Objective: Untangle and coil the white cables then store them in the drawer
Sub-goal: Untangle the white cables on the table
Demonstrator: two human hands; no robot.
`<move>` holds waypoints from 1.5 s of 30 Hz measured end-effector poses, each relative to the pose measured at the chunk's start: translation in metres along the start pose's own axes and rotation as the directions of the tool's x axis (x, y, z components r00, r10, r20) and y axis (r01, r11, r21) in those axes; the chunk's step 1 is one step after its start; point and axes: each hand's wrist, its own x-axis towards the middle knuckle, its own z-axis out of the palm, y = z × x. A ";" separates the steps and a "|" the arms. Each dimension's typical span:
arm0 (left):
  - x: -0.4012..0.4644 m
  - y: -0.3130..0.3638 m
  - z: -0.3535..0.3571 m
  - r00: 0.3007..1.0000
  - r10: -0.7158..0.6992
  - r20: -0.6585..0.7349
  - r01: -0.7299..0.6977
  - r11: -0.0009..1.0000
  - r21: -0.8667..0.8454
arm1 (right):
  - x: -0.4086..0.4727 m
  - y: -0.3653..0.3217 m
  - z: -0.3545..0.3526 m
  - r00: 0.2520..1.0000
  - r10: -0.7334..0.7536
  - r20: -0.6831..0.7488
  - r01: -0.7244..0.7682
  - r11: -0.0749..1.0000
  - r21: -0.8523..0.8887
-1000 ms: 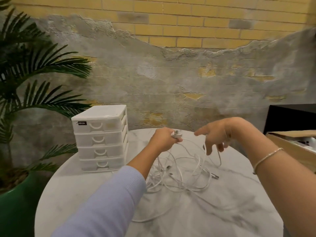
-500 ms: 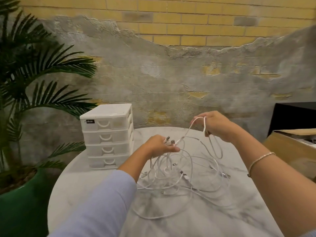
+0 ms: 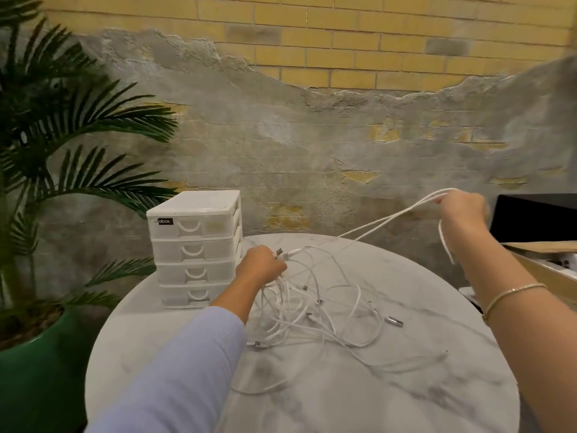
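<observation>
Right, my left hand (image 3: 260, 265) is clamped on a plug end over the cables (image 3: 315, 310) heaped mid-surface; my right hand (image 3: 462, 210) pinches a doubled strand pulled taut up-right. I'd draw slowly, feeding slack so knots don't cinch. Drawers (image 3: 195, 250) sit shut behind-left; plant (image 3: 62, 145) and box (image 3: 543, 264) flank the surface (image 3: 343, 395), clear of the pull.

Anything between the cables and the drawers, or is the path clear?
Nothing stands between the cables and the drawers on the table. But all four drawers look closed, and the cables are still tangled, held in the left hand and right hand.
</observation>
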 end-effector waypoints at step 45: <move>0.006 -0.021 -0.016 0.995 -0.010 -0.095 0.017 0.997 0.077 | 0.019 -0.007 -0.017 0.945 0.012 -0.328 0.117 0.921 0.373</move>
